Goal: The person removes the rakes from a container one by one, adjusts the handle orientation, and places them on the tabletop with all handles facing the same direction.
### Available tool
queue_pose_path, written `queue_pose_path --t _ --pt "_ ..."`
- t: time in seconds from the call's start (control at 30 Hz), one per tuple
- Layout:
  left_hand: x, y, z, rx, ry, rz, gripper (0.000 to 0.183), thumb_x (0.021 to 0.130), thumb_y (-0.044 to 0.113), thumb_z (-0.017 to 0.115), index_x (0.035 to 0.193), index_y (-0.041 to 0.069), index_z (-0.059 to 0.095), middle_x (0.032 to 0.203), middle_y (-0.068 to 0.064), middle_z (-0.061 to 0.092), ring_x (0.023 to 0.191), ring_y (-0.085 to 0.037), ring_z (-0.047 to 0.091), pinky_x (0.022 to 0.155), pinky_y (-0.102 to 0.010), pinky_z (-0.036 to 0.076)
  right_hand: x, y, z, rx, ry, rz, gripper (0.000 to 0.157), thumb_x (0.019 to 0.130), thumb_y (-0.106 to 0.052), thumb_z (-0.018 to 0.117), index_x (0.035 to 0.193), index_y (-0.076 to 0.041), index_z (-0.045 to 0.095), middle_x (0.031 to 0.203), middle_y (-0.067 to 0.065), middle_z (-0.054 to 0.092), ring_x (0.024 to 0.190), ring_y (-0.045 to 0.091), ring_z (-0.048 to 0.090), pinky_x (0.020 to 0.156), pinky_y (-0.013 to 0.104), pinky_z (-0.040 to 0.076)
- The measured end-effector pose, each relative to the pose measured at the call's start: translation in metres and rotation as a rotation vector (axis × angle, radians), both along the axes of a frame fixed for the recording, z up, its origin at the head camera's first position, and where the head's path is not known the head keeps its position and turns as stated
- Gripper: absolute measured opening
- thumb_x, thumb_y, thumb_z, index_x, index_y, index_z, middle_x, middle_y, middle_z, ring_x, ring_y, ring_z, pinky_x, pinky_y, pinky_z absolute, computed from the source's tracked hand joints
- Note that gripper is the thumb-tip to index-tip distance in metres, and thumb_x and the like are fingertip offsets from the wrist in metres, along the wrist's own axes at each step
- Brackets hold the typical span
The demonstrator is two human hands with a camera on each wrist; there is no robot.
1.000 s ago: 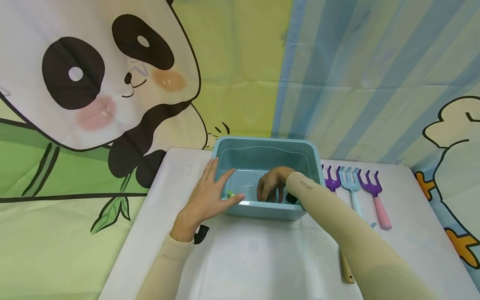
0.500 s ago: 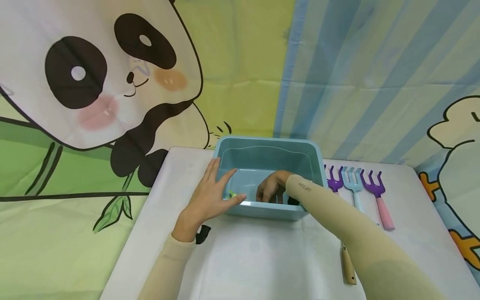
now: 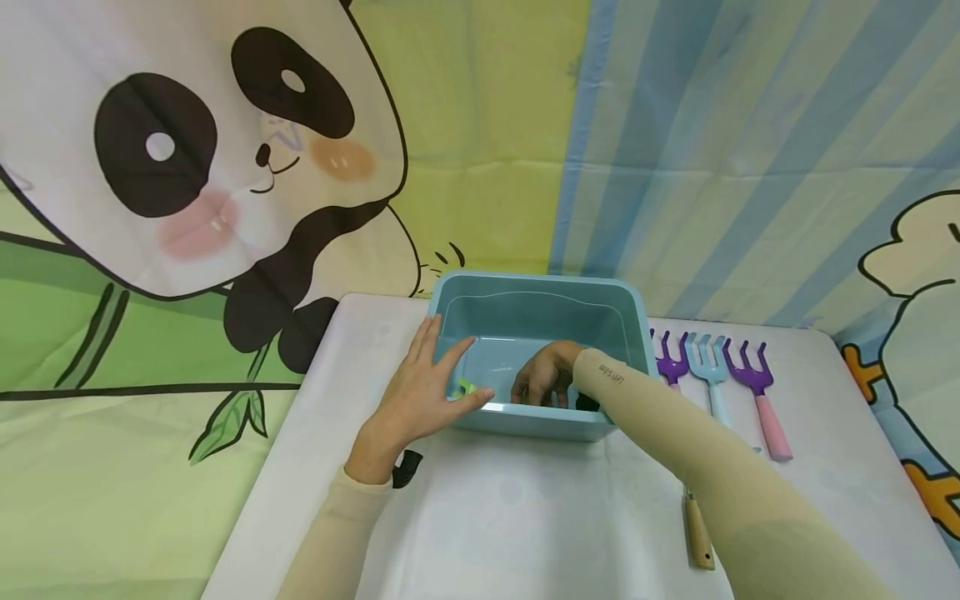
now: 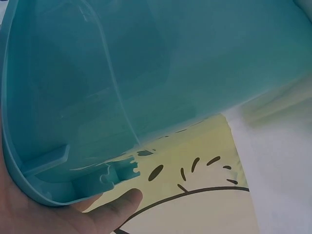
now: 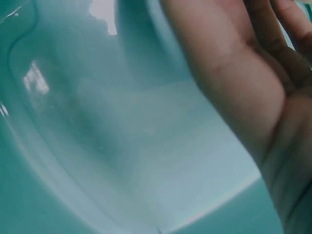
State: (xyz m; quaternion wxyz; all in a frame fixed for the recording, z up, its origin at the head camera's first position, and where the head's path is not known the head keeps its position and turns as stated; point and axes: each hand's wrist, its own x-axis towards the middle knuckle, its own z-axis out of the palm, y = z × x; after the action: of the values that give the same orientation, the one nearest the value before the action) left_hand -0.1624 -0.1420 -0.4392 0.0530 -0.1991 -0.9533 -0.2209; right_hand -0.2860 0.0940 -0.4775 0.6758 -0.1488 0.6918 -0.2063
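A light blue plastic bin (image 3: 536, 285) stands at the back of the table. My left hand (image 3: 420, 400) lies at its front left corner, fingers spread and straight along the rim. In the left wrist view, a finger (image 4: 119, 207) shows beneath the bin's corner, with the palm against the rim. My right hand (image 3: 545, 375) reaches down into the bin, fingers bent toward the bottom near the front wall. I cannot tell whether its fingertips hold anything. A small bright green piece (image 3: 467, 387) shows inside the bin, beside my left thumb.
Right of the bin lie hand forks: a purple one (image 3: 672, 367), a light blue one (image 3: 707, 362) and a purple one with a pink handle (image 3: 770, 425). A wooden handle (image 3: 699, 533) lies by my right forearm. A panda-printed cloth (image 3: 480, 150) hangs behind the table.
The view has shifted slightly. A little more of the green piece shows beside my left thumb. Both hands stay nearly in place.
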Motion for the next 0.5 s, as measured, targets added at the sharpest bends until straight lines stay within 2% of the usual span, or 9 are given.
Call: queue_pose_path --t 0.3,0.5 --pt "0.001 0.0 0.001 -0.003 -0.001 0.002 0.087 0.086 0.081 0.048 0.152 0.024 0.045 0.165 -0.019 0.006 0.152 -0.028 -0.003 0.111 -0.058 0.03 -0.005 0.006 0.002 -0.06 0.031 -0.047 0.029 0.094 -0.001 0.066 0.122 -0.007 0.064 0.104 0.011 0.068 0.082 0.018 0.064 0.073 0.033 0.056" --pt "-0.001 0.0 0.001 0.003 0.018 -0.004 0.088 0.085 0.081 0.047 0.152 0.024 0.045 0.164 -0.02 0.009 0.152 -0.029 -0.002 0.11 -0.058 0.031 -0.01 0.011 0.009 -0.084 0.063 -0.096 0.032 0.093 -0.003 0.068 0.124 -0.007 0.061 0.106 0.015 0.066 0.085 0.022 0.066 0.081 0.041 0.057"
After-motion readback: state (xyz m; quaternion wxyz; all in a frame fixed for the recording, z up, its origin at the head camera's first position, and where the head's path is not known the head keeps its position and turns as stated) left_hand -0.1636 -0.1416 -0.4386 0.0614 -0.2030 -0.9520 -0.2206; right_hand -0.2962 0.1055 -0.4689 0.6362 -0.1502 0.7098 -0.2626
